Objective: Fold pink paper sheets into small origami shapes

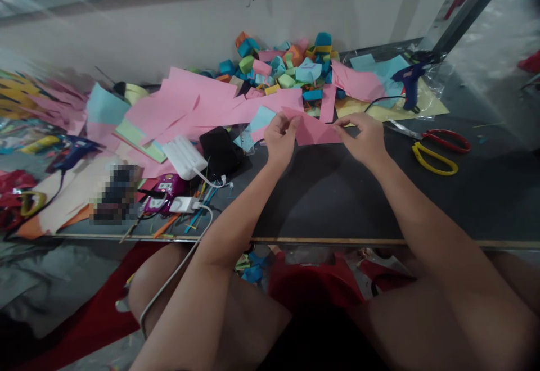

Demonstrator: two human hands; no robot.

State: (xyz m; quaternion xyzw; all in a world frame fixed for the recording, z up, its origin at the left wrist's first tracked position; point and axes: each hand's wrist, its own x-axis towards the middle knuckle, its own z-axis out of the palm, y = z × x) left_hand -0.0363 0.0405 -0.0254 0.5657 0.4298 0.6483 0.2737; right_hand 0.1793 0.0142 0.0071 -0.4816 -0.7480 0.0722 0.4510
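Note:
A piece of pink paper [316, 130] is stretched between my two hands, just above the dark tabletop. My left hand [282, 138] pinches its left end between thumb and fingers. At the paper's right corner, my right hand [363, 138] grips it with thumb and fingertips. Behind it stand several small folded paper pieces [287, 70] in blue, green, orange and pink. Scissors [434, 143] with one red and one yellow handle lie to the right of my right hand.
Pink sheets [177, 101] spread across the left. A white power bank [184, 156], a black pouch-like item [219, 150] and a purple device [166, 194] with cables sit left of my arm. Glue guns lie at right [410, 85] and left [73, 152]. The table edge [329, 241] is close to me.

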